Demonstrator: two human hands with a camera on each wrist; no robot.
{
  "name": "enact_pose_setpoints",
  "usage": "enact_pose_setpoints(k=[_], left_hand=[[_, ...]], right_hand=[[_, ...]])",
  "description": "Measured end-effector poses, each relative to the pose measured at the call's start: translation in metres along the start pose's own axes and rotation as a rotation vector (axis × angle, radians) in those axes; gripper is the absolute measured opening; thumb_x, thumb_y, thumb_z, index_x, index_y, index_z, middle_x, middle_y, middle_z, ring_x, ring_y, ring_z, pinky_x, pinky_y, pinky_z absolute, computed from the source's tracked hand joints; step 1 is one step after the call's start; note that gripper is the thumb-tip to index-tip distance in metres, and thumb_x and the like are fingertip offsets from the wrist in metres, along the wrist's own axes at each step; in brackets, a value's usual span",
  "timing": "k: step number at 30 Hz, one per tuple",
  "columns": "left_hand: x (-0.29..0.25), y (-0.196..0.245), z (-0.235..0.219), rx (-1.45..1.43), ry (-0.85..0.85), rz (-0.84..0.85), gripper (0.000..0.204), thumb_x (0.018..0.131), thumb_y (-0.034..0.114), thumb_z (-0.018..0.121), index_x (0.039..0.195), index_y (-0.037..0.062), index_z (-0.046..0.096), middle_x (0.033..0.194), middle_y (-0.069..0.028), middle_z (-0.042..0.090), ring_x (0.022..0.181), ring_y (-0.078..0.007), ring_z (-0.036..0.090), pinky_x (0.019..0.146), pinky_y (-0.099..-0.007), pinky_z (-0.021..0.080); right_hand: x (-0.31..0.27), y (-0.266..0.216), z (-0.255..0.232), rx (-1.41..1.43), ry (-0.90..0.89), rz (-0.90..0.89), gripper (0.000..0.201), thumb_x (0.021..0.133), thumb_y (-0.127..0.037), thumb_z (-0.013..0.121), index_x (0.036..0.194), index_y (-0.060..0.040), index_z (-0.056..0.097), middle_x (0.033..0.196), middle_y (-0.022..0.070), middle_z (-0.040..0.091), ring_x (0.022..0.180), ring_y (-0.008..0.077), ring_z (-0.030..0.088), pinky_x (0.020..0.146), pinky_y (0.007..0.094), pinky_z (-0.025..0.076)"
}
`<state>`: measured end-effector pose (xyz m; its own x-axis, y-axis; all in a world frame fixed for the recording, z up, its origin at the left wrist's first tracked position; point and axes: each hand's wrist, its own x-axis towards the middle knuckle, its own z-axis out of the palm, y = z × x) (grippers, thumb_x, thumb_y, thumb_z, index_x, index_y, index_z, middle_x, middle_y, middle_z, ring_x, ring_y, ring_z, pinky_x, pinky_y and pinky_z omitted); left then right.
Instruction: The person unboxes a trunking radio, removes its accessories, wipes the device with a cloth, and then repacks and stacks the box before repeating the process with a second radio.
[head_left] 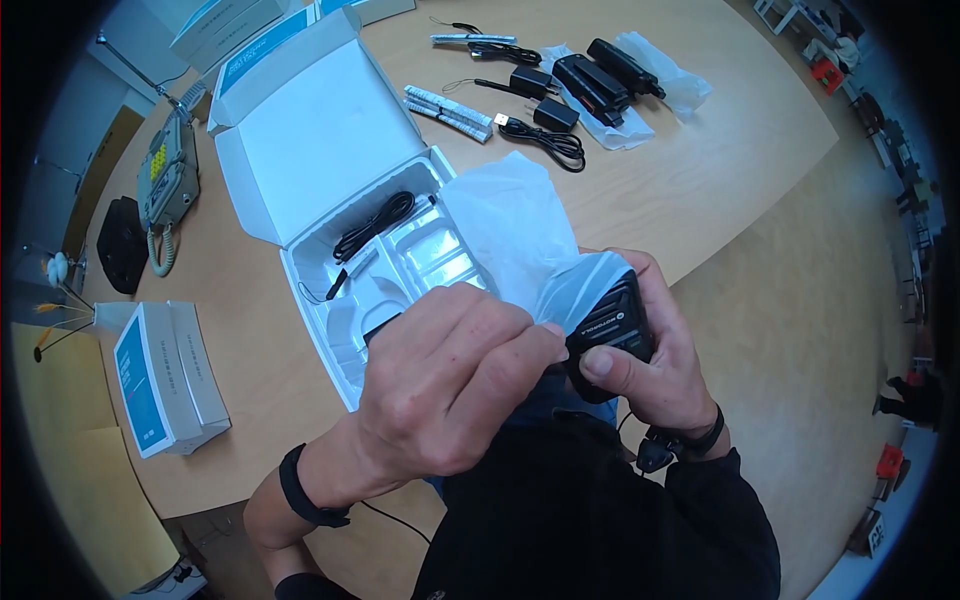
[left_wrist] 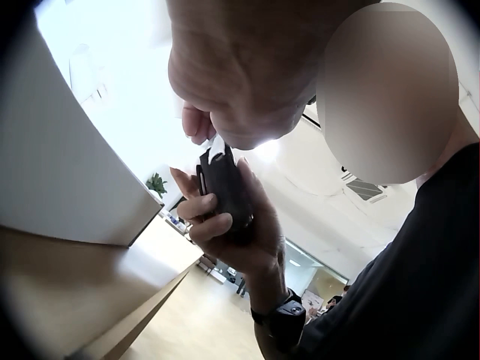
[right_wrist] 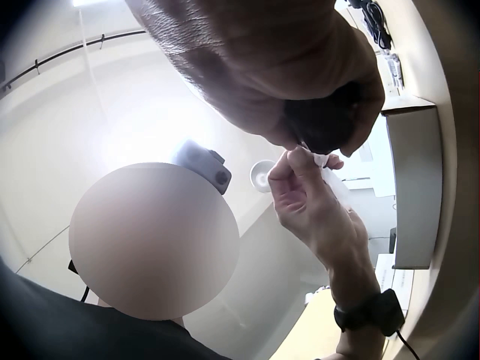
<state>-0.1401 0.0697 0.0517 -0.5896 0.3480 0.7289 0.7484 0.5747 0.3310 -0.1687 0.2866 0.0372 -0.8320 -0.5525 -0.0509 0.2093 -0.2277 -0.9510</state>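
My right hand (head_left: pixel 670 345) grips a black Motorola two-way radio (head_left: pixel 615 325), its thumb across the front and its fingers behind. A thin white plastic bag (head_left: pixel 510 215) still covers the radio's upper end and spreads over the box's right edge. With thumb and fingertips, my left hand (head_left: pixel 440 375) pinches this bag close beside the radio. In the left wrist view the fingers of the right hand (left_wrist: pixel 259 240) wrap the radio (left_wrist: pixel 225 187). In the right wrist view the left hand (right_wrist: pixel 307 195) pinches the bag just below the radio (right_wrist: pixel 322 127).
Left of the hands, an open white box (head_left: pixel 310 120) holds a moulded tray with a coiled black cable (head_left: pixel 375 225). Beyond lie radios (head_left: pixel 590 85), chargers (head_left: pixel 555 115), a USB cable (head_left: pixel 545 140) and rolled papers (head_left: pixel 448 112). A telephone (head_left: pixel 168 170) and more boxes (head_left: pixel 165 375) stand left.
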Motion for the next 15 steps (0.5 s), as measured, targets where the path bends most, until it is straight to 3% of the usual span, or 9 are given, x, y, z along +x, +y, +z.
enact_pose_setpoints(k=[2, 4, 5, 7, 10, 13, 15], left_hand=[[-0.003, 0.003, 0.004, 0.003, 0.011, 0.004, 0.034, 0.071, -0.004, 0.080, 0.103, 0.0014, 0.068, 0.082, -0.0079, 0.066, 0.067, -0.0220, 0.064, 0.055, -0.0313, 0.048], [0.002, 0.007, 0.001, 0.042, 0.004, 0.007, 0.033, 0.071, -0.004, 0.079, 0.102, 0.0015, 0.067, 0.083, -0.0076, 0.066, 0.070, -0.0221, 0.064, 0.058, -0.0322, 0.049], [0.004, 0.009, 0.000, 0.079, -0.006, 0.009, 0.032, 0.070, -0.003, 0.079, 0.100, 0.0017, 0.067, 0.085, -0.0074, 0.066, 0.072, -0.0223, 0.065, 0.060, -0.0331, 0.050], [0.007, 0.011, -0.001, 0.091, -0.022, 0.011, 0.030, 0.071, 0.000, 0.077, 0.099, 0.0019, 0.068, 0.087, -0.0074, 0.065, 0.074, -0.0224, 0.065, 0.062, -0.0336, 0.050], [0.004, 0.019, 0.008, 0.145, -0.067, 0.057, 0.025, 0.072, 0.006, 0.074, 0.096, 0.0022, 0.069, 0.090, -0.0078, 0.065, 0.078, -0.0226, 0.065, 0.065, -0.0337, 0.051], [-0.002, 0.021, 0.014, 0.204, -0.095, 0.127, 0.022, 0.074, 0.009, 0.071, 0.095, 0.0022, 0.070, 0.091, -0.0082, 0.065, 0.080, -0.0223, 0.065, 0.067, -0.0328, 0.051], [-0.008, 0.021, 0.014, 0.232, -0.095, 0.146, 0.021, 0.074, 0.010, 0.070, 0.094, 0.0022, 0.070, 0.091, -0.0082, 0.064, 0.081, -0.0221, 0.065, 0.067, -0.0323, 0.051]], right_hand=[[0.001, 0.002, 0.001, -0.004, 0.009, -0.015, 0.067, 0.090, -0.008, 0.079, 0.140, -0.0001, 0.036, 0.125, 0.0098, 0.059, 0.118, 0.0137, 0.058, 0.101, 0.0291, 0.047], [0.002, 0.008, 0.003, -0.151, -0.018, -0.179, 0.068, 0.089, -0.007, 0.079, 0.140, 0.0001, 0.034, 0.123, 0.0112, 0.059, 0.114, 0.0146, 0.060, 0.097, 0.0306, 0.049], [0.002, 0.012, 0.003, -0.152, -0.018, -0.176, 0.068, 0.089, -0.007, 0.079, 0.140, 0.0001, 0.034, 0.123, 0.0112, 0.059, 0.114, 0.0146, 0.060, 0.097, 0.0306, 0.049], [0.003, 0.018, 0.001, -0.571, 0.008, -0.398, 0.072, 0.087, -0.003, 0.079, 0.142, 0.0009, 0.033, 0.121, 0.0145, 0.060, 0.109, 0.0193, 0.064, 0.094, 0.0337, 0.052], [0.010, 0.018, 0.004, -0.716, 0.119, -0.494, 0.076, 0.084, 0.000, 0.078, 0.144, 0.0009, 0.033, 0.121, 0.0167, 0.060, 0.105, 0.0247, 0.067, 0.092, 0.0346, 0.053], [0.010, 0.007, 0.005, -0.767, 0.054, -0.347, 0.076, 0.081, 0.002, 0.077, 0.145, -0.0002, 0.037, 0.120, 0.0174, 0.061, 0.106, 0.0278, 0.067, 0.094, 0.0345, 0.052], [0.013, 0.004, 0.001, -0.809, 0.017, -0.393, 0.073, 0.081, 0.001, 0.077, 0.143, -0.0005, 0.039, 0.120, 0.0170, 0.062, 0.108, 0.0279, 0.066, 0.094, 0.0351, 0.052]])
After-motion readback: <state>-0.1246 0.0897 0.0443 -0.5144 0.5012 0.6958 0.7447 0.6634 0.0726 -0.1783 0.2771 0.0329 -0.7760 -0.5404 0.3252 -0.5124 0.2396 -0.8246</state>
